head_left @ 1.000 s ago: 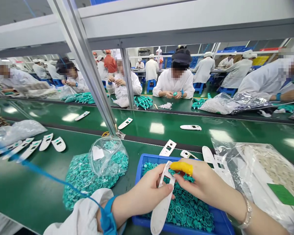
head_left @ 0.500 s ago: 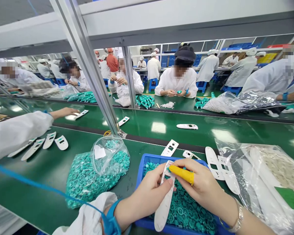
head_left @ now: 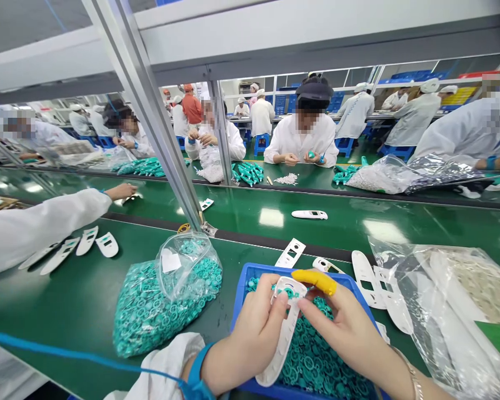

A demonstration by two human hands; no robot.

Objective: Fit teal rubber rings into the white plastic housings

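Observation:
My left hand (head_left: pixel 254 322) is closed around a long white plastic housing (head_left: pixel 281 350), its thumb lying by the opening near the top. A small teal part (head_left: pixel 290 292) sits in that opening. Against the housing's upper right edge, the thumb and fingers of my right hand (head_left: pixel 345 316) are closed on it. A yellow finger cover (head_left: pixel 316 280) is on one of its fingers, reaching over the far rim. Both hands are above a blue tray (head_left: pixel 237 300) full of teal plastic rings (head_left: pixel 320 358), whose contents they partly hide.
A clear bag of teal rings (head_left: pixel 150 311) lies left of the tray. White housings (head_left: pixel 364 280) and a plastic bag (head_left: pixel 454 311) lie to the right. One housing (head_left: pixel 309 214) rests on the green belt. A co-worker's sleeve (head_left: pixel 54 222) reaches in from the left, near a metal post (head_left: pixel 158 122).
The housing has turned and tilted in my hands, its top now facing me more. My right yellow-covered finger has moved from the opening to the far rim. The belt's housing shifted left.

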